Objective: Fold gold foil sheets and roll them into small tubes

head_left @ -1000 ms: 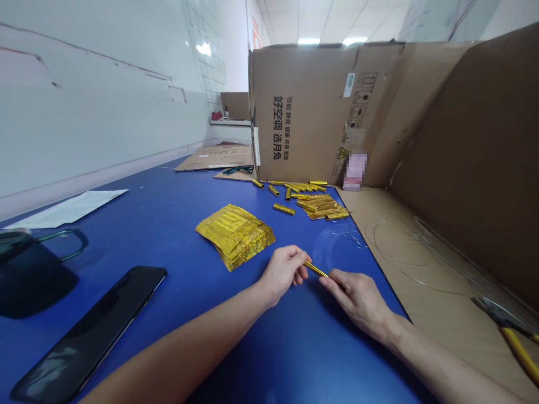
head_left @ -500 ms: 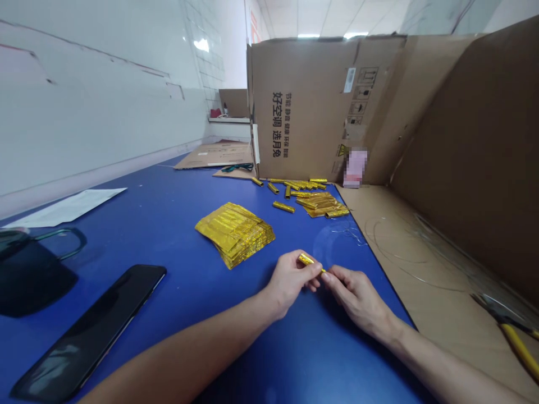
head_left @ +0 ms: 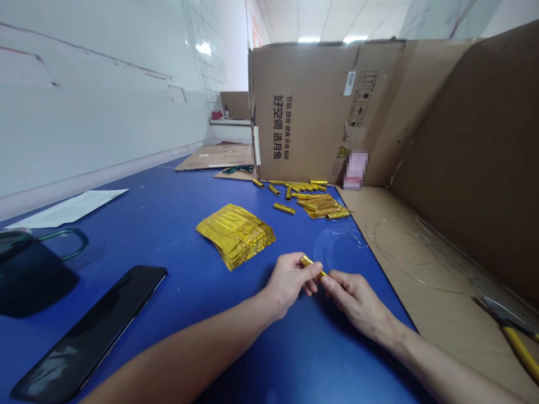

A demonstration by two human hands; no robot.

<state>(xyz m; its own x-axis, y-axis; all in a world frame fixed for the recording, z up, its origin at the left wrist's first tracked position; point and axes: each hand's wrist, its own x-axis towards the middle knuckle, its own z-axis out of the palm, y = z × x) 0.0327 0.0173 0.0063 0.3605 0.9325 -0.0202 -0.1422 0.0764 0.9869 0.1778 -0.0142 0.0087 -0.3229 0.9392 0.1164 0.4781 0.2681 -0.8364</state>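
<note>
Blue tabletop [head_left: 168, 219] has gold roll [head_left: 306, 260] toward five o'clock from view centre, left hand [head_left: 289, 279] grasping it, right hand [head_left: 354, 294] pinching its four-o'clock end, gold sheet stack [head_left: 236, 233] at ten o'clock from the hands, loose gold rolls [head_left: 303, 196] at twelve.

- Looks like a small workshop or hand-assembly corner.
- Shown by a blue worktable [head_left: 160, 224], yellow-handled pliers [head_left: 517, 346] and stacked gold foil pieces [head_left: 236, 233].
- Walled off with tall printed cardboard [head_left: 314, 73].
</note>
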